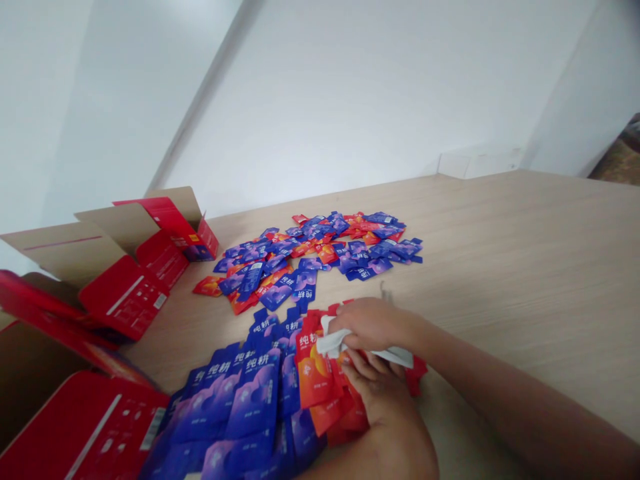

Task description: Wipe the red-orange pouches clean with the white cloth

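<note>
My right hand point(370, 323) is closed on a white tissue or thin cloth point(330, 341), its folds showing on both sides of the fingers. Just below it, my left hand point(377, 390) rests with fingers stretched over red-orange pouches point(314, 373); the pouches under the palm are hidden. The two hands nearly touch, and the right partly covers the cloth. Left of them lie overlapping rows of blue-purple pouches point(255, 387) with white lettering, mostly facing up and aligned the same way.
Open red cardboard boxes point(130, 300) with raised brown flaps line the left side. A loose heap of mixed blue and red pouches point(310, 247) lies farther back on the wooden table point(510, 267). A white box-like object point(477, 163) stands against the white wall.
</note>
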Motion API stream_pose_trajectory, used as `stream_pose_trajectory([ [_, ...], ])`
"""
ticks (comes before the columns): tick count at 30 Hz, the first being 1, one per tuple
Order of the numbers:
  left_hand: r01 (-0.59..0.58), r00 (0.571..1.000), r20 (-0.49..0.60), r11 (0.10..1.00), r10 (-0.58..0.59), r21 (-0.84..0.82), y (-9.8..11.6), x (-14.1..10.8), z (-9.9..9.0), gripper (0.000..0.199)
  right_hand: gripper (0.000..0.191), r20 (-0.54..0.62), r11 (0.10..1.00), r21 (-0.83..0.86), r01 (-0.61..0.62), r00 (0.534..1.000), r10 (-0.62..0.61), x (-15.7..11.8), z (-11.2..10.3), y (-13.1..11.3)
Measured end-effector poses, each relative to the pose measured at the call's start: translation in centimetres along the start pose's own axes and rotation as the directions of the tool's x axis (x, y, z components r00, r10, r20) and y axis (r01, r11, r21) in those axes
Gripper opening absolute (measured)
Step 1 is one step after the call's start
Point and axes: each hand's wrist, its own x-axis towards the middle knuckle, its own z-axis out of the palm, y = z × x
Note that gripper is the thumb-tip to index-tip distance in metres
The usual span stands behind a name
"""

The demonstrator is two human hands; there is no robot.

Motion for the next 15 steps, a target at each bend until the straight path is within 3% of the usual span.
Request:
stream_pose_trajectory([
  [5,0.0,1.0,0.018,0.998,-0.001,0.07,0.0,0.2,-0.6,0.05,0.026,-0.097,0.984,-0.075,-0.16,0.983,0.153,0.8,0.3,0.8],
  [10,-0.014,0.998,0.059,0.995,0.009,0.095,0.0,0.3,-0.1,0.048,0.026,-0.076,0.996,-0.072,-0.052,0.996,0.047,-0.5,-1.3,-0.1],
  [13,-0.021,0.997,0.08,0.995,0.013,0.099,0.1,0.3,0.2,0.045,0.023,0.024,0.998,-0.053,-0.041,0.999,0.042,-0.5,-0.7,-0.4],
  [15,-0.019,0.997,0.077,0.995,0.011,0.1,0.1,0.3,0.1,0.045,0.022,0.011,0.996,-0.047,-0.078,0.997,0.079,0.1,0.2,-0.2],
])
